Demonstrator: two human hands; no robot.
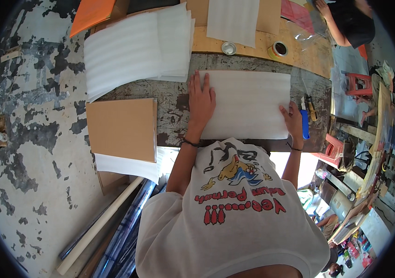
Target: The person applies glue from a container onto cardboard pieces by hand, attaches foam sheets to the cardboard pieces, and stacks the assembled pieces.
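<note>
A white foam sheet (248,106) lies flat on the dark, worn tabletop in front of me, with a thin brown edge showing along its far side. My left hand (202,101) rests flat on its left edge, fingers stretched toward the far corner. At the right edge is my right hand (293,121), its thumb and fingers apart and slightly bent, touching the sheet's border. Just beyond that hand lie a blue-handled cutter (304,124) and a tool with a yellow and black handle (312,111).
Stacked white foam sheets (132,53) lie at the far left, above a brown board (122,129). An open can (278,49) and a round lid (229,48) stand on the wooden board behind. Long rolls (100,222) lean at lower left. Another person's arm (334,23) shows far right.
</note>
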